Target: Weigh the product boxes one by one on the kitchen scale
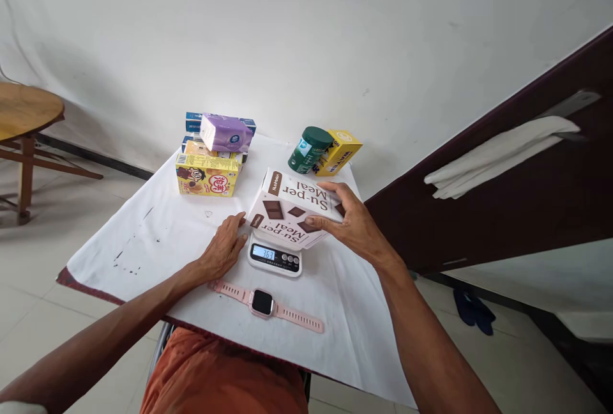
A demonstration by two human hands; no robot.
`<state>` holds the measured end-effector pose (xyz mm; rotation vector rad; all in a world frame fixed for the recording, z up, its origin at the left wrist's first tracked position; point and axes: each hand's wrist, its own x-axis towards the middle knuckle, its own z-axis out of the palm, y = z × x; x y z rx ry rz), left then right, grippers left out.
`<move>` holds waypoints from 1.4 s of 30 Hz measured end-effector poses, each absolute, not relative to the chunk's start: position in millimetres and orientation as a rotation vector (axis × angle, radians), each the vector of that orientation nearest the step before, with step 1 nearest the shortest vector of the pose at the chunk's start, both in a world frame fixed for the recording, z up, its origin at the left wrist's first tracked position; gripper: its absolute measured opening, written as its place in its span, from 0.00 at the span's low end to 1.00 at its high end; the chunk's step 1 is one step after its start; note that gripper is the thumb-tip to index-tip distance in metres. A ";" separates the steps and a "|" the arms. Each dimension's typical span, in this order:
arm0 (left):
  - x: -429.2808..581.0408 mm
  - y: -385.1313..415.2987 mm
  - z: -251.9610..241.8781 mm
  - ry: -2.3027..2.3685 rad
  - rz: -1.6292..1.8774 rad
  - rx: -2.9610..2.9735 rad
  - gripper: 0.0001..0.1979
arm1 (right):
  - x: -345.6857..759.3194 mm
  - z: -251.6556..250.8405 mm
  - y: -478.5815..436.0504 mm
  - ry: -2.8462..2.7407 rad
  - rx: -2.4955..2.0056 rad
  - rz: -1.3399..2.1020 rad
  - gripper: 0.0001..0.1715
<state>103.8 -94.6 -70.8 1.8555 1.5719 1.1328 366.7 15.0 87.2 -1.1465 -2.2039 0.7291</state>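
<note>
A white "Su-per Meal" box (282,222) with brown chocolate squares printed on it is over the back of a small white kitchen scale (275,260). The scale's lit display seems to read 363. My right hand (352,219) grips the box's right end, thumb on the near face and fingers on top. Whether the box's full weight rests on the scale, I cannot tell. Flat on the cloth left of the scale lies my left hand (224,246), fingers stretched out, fingertips close to the box's left corner. A pink-strapped smartwatch (262,303) lies in front of the scale.
At the table's back left, a yellow snack box (207,176) stands before a purple tissue pack (226,132) and blue boxes. A green canister (310,150) leans by a yellow box (341,153) at the back right. A wooden stool (29,110) stands left; a white towel (498,155) hangs right.
</note>
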 end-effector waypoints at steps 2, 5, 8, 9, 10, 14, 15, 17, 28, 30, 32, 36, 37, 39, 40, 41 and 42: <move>104.2 -95.1 -70.9 1.574 1.129 1.854 0.25 | 372.7 88.0 17.3 -2.158 -1.110 0.806 0.50; 104.0 -95.3 -72.5 1.561 1.129 1.863 0.24 | 385.8 85.7 20.8 -1.961 -1.006 0.867 0.44; 103.9 -95.5 -74.3 1.564 1.131 1.868 0.25 | 397.1 67.6 21.8 -1.610 -1.010 0.867 0.35; 103.9 -95.5 -74.6 1.565 1.129 1.869 0.25 | 399.6 57.7 21.2 -1.494 -1.054 0.863 0.35; 104.0 -95.7 -74.7 1.564 1.127 1.869 0.25 | 401.5 46.8 20.0 -1.396 -1.106 0.867 0.35; 104.6 -96.3 -73.7 1.559 1.136 1.885 0.25 | 405.3 10.9 12.5 -1.301 -1.175 0.963 0.32; 104.6 -96.4 -73.2 1.564 1.138 1.889 0.25 | 405.5 7.5 10.5 -1.340 -1.152 0.993 0.32; 104.6 -96.5 -71.9 1.577 1.135 1.893 0.25 | 404.7 8.5 7.5 -1.466 -1.095 1.042 0.34; 102.0 -96.7 -68.0 1.606 1.104 1.905 0.25 | 371.3 17.6 5.0 -1.626 -1.026 1.303 0.44; 102.1 -96.6 -68.9 1.614 1.112 1.903 0.25 | 375.8 11.0 11.2 -1.545 -1.077 1.270 0.38; 102.5 -96.6 -69.6 1.620 1.110 1.898 0.25 | 385.8 8.1 25.5 -1.468 -1.116 1.214 0.35; 103.8 -96.7 -70.6 1.617 1.126 1.904 0.25 | 413.3 10.9 78.5 -1.415 -1.132 1.088 0.36; 104.1 -96.8 -70.9 1.616 1.136 1.906 0.25 | 419.6 11.6 94.4 -1.422 -1.148 1.064 0.37; 104.9 -96.9 -71.7 1.620 1.154 1.904 0.25 | 429.6 11.1 125.4 -1.434 -1.221 1.042 0.38; 105.2 -97.0 -72.1 1.621 1.160 1.901 0.25 | 433.1 9.9 139.3 -1.437 -1.257 1.037 0.39; 105.5 -97.0 -72.5 1.620 1.164 1.899 0.25 | 435.5 8.2 151.7 -1.441 -1.285 1.039 0.40; 105.8 -97.1 -72.8 1.618 1.165 1.896 0.25 | 436.9 6.0 162.5 -1.444 -1.307 1.045 0.41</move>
